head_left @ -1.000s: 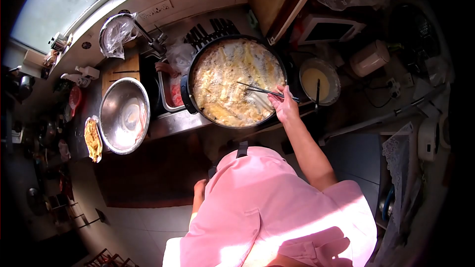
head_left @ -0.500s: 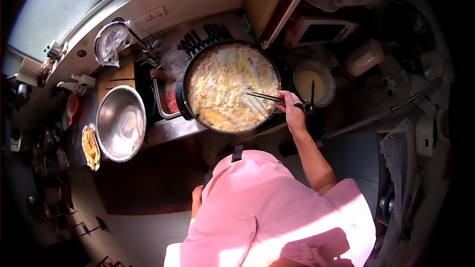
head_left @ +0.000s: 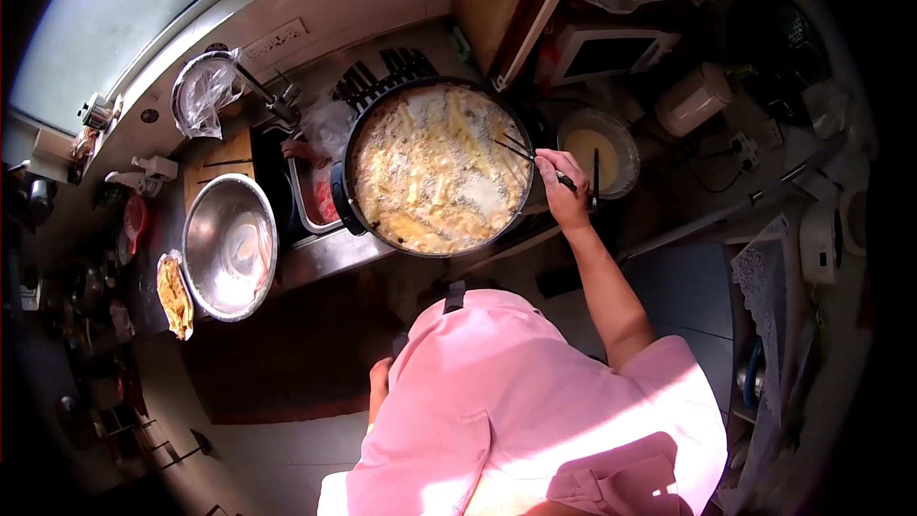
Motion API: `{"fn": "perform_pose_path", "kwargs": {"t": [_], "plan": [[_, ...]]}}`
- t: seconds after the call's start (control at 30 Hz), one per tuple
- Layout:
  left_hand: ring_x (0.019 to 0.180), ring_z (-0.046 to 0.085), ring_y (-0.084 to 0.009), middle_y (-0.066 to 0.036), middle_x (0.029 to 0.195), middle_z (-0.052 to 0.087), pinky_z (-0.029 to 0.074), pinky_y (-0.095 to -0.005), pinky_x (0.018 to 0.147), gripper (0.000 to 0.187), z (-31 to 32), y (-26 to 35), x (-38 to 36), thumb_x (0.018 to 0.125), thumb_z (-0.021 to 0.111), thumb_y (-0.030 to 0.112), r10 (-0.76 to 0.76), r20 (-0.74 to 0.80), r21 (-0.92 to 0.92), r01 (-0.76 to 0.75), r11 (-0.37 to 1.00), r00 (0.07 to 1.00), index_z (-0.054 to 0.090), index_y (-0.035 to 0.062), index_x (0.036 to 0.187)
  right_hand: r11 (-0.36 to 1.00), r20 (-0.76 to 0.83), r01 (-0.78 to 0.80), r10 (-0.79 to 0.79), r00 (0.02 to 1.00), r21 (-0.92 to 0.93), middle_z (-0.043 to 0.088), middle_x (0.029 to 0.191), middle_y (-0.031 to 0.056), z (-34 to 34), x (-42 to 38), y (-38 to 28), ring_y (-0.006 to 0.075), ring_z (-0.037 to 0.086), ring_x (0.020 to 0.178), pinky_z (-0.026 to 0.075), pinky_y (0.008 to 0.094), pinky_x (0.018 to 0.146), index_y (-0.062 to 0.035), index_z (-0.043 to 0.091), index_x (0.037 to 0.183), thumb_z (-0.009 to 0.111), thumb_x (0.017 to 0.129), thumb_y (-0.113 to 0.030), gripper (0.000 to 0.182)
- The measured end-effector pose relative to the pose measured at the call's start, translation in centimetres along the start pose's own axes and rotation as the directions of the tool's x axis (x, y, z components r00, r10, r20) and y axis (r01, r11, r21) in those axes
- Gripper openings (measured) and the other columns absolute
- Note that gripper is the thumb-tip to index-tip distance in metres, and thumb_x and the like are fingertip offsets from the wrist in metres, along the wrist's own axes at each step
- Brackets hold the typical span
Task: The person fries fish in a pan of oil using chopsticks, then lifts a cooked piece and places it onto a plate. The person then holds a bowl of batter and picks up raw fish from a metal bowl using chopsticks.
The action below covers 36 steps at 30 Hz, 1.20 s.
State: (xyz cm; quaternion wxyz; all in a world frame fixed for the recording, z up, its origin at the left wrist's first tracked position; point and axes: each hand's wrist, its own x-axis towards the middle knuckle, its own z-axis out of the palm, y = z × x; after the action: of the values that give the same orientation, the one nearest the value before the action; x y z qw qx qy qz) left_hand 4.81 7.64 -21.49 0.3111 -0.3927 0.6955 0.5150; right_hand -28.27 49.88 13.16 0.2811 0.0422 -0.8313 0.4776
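My right hand (head_left: 562, 183) is closed round dark chopsticks (head_left: 519, 149) at the right rim of a wide black pan (head_left: 348, 193). Their tips reach over the bubbling oil in it. Several long pale yellow pieces of food (head_left: 458, 117) fry there among the foam, some golden at the lower edge. Down beside my pink shirt hangs my left hand (head_left: 380, 377), its fingers mostly hidden by the cloth. A bowl of pale yellow batter (head_left: 594, 158) stands right of the pan, and a dark stick rises from it.
Left of the pan stand a metal tray (head_left: 308, 193) with reddish food and a large steel bowl (head_left: 203, 247). Golden food on a wrapper (head_left: 175, 296) lies beside that bowl. A faucet (head_left: 279, 107) rises behind. Further right are a microwave (head_left: 611, 53) and a pinkish canister (head_left: 694, 100).
My right hand has moved slightly up along the pan's right rim, and the chopstick tips have shifted up and right over the oil. The whole view has shifted a little; my left hand stays at my side.
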Motion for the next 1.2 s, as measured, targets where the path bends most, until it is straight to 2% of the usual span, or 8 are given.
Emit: {"fn": "perform_pose_path", "kwargs": {"t": [0.2,0.37,0.53,0.67,0.73,0.87,0.97,1.2], "plan": [[0.067,0.052,-0.0165,-0.008,0.071,0.058,0.041,-0.0310,0.061,0.021,0.2,-0.2,-0.4,0.075,0.048,0.018,-0.040,-0.080,-0.176,0.025,0.984,0.996,0.059,0.0012,0.072,0.995,0.030,0.083,-0.085,0.996,0.047,0.059,0.080,0.0091,2.5,0.9,1.2,0.0210,0.057,0.073,0.044,0.0256,0.064,-0.0027,0.060,0.084,0.060,0.073,-0.008,0.011],[0.055,0.047,-0.0141,-0.003,0.060,0.051,0.039,-0.0310,0.051,0.018,-0.2,8.9,-8.3,0.074,0.049,0.017,-0.193,-0.044,-0.256,0.175,0.951,0.980,0.054,0.0049,0.061,0.993,0.069,0.100,-0.104,0.992,0.062,0.059,0.079,0.0095,4.3,2.6,2.5,0.0220,0.057,0.071,0.044,0.0255,0.063,-0.0026,0.060,0.083,0.061,0.073,-0.008,0.012],[0.054,0.046,-0.0138,-0.003,0.058,0.050,0.037,-0.0307,0.050,0.020,0.5,10.0,-10.9,0.074,0.048,0.017,0.162,-0.170,-0.108,-0.181,0.978,0.972,0.053,0.0047,0.060,0.999,0.114,-0.008,0.002,0.994,0.049,0.059,0.077,0.0092,4.1,2.1,2.2,0.0201,0.057,0.071,0.043,0.0248,0.063,-0.0022,0.060,0.083,0.060,0.073,-0.008,0.011],[0.060,0.050,-0.0153,-0.006,0.065,0.055,0.040,-0.0315,0.055,0.020,0.4,-1.3,-0.8,0.075,0.047,0.017,-0.053,-0.049,-0.115,0.047,0.992,0.997,0.057,0.0020,0.067,0.988,0.132,-0.113,0.099,0.986,0.103,0.060,0.078,0.0081,3.6,0.6,0.9,0.0167,0.058,0.072,0.043,0.0237,0.065,-0.0019,0.060,0.084,0.059,0.074,-0.007,0.011],[0.064,0.051,-0.0168,-0.007,0.070,0.058,0.041,-0.0320,0.060,0.022,0.3,-1.8,-0.4,0.075,0.046,0.018,0.247,0.054,0.337,-0.251,0.908,0.967,0.059,0.0009,0.072,0.987,0.162,-0.110,0.090,0.983,0.120,0.060,0.079,0.0092,3.4,-0.1,0.3,0.0181,0.058,0.072,0.043,0.0244,0.066,-0.0011,0.060,0.083,0.059,0.074,-0.006,0.011],[0.065,0.052,-0.0180,-0.006,0.069,0.058,0.041,-0.0329,0.061,0.022,0.2,-0.5,-0.8,0.076,0.045,0.019,0.259,0.062,0.400,-0.262,0.878,0.964,0.059,0.0014,0.071,0.998,0.180,0.011,-0.020,0.983,0.055,0.059,0.081,0.0113,2.6,-1.8,-0.5,0.0238,0.057,0.075,0.044,0.0282,0.067,-0.0014,0.059,0.086,0.060,0.072,-0.006,0.015],[0.062,0.052,-0.0179,-0.005,0.066,0.056,0.041,-0.0327,0.056,0.020,0.1,1.4,-1.1,0.075,0.047,0.018,-0.167,0.017,-0.233,0.166,0.958,0.986,0.058,0.0032,0.067,0.978,0.252,0.207,-0.200,0.947,-0.004,0.057,0.084,0.0130,1.5,-3.4,-2.1,0.0278,0.056,0.079,0.045,0.0308,0.066,-0.0019,0.057,0.090,0.060,0.072,-0.006,0.019],[0.058,0.050,-0.0160,-0.005,0.065,0.055,0.040,-0.0314,0.050,0.018,0.2,10.5,-7.9,0.075,0.048,0.016,-0.139,-0.032,-0.324,0.121,0.938,0.990,0.058,0.0056,0.064,0.948,0.577,0.255,-0.104,0.810,-0.188,0.051,0.092,0.0134,1.7,-8.0,-4.5,0.0305,0.051,0.084,0.043,0.0344,0.071,-0.0021,0.053,0.088,0.053,0.071,-0.001,0.017]]}}
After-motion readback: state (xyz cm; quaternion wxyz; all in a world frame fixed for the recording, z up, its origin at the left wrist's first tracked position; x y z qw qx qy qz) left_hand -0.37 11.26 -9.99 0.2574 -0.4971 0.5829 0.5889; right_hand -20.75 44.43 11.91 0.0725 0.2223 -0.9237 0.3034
